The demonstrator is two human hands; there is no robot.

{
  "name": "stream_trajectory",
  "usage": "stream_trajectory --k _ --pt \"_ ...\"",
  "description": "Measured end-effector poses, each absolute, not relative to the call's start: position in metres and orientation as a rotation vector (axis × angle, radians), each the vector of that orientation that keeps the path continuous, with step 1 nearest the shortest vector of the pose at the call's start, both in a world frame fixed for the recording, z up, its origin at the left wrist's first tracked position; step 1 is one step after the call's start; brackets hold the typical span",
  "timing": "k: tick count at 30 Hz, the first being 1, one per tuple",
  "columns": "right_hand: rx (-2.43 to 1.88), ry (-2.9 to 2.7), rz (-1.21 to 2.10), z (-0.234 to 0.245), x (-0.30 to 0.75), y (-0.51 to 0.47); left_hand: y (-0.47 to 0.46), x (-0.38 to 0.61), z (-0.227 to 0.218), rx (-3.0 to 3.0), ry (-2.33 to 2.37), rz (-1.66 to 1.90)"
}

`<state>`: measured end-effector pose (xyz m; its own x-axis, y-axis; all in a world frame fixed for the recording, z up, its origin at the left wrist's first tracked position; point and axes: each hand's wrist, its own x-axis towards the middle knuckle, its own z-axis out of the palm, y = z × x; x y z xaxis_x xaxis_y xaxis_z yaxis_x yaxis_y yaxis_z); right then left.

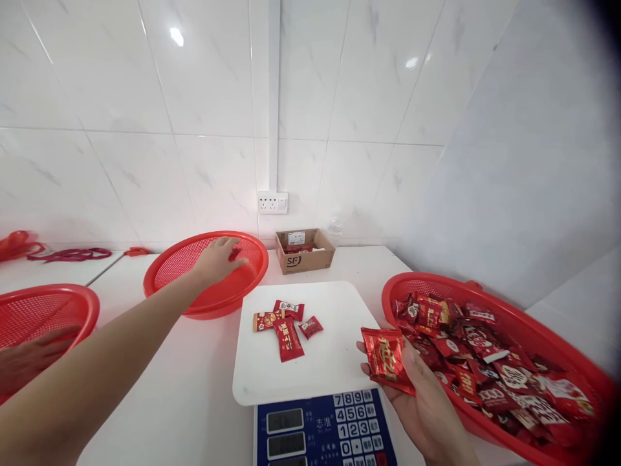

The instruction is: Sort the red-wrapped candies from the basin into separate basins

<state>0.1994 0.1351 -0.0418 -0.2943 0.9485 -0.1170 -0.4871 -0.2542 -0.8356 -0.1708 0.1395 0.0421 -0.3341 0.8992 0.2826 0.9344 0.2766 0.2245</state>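
My left hand (220,257) reaches over a red perforated basket (150,275), with a small dark red candy packet (235,254) between thumb and fingers. My right hand (417,395) grips a shiny red wrapped packet (384,357) with gold lettering, near the right edge of the scale's white tray (339,375). On that tray lie several small red candy packets (290,340), one of them partly gold. Below it is the blue keypad panel (325,427) of the scale; its display digits are too faint to read.
To the right stands a big red basket (395,285) heaped with red wrapped snacks (485,362). A cardboard box (310,261) with red packets sits by the wall. Another person's hand (36,356) is in a red basket (48,294) at far left. Red straps (72,254) lie behind.
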Motion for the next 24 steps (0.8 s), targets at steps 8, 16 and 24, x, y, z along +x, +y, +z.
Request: stream_trajectory --k 8,16,24 --pt "-0.799 -0.867 1.75 -0.041 0.199 0.134 0.114 -0.08 -0.004 -2.705 -2.11 -0.28" --pt "-0.865 -0.831 1.732 -0.039 0.197 0.132 0.123 -0.04 -0.026 -2.592 -1.976 -0.348" --pt "-0.851 -0.886 1.723 -0.042 0.196 0.133 0.134 -0.036 -0.029 -2.547 -1.829 -0.372"
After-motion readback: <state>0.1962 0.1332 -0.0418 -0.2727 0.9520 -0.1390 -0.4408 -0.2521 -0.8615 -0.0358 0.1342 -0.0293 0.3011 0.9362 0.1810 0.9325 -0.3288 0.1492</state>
